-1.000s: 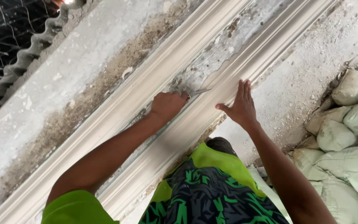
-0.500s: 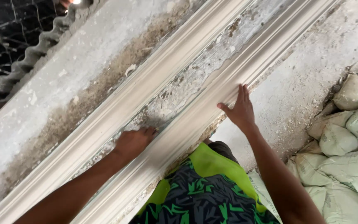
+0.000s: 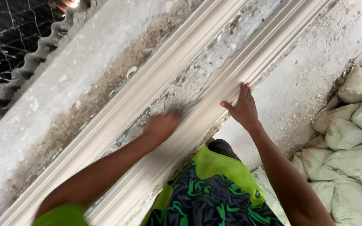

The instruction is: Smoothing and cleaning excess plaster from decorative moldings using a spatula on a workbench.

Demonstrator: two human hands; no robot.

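Plaster cornice moulding (image 3: 214,113), a long pale ribbed length, runs diagonally from the lower left of the frame to the upper right, lying on a dusty concrete floor (image 3: 84,75) beside corrugated sheeting (image 3: 34,58) at the upper left. Near the centre, the left hand (image 3: 162,124) is blurred in motion over the rough middle channel, its grip closed on what looks like a thin blade or scraper (image 3: 191,105), though the blur keeps me from being sure of the tool. Just right of centre, the right hand (image 3: 241,108) lies flat and open on the moulding's lower ribbed edge, holding nothing. Filled pale sacks (image 3: 348,134) are stacked at the right edge. Judging from this, the step in hand is scraping or smoothing the channel; the next stroke calls for steady bracing and even pressure along the profile. Against the frame half a second earlier, the left hand has travelled up and right along the channel, while the right hand has kept its place.
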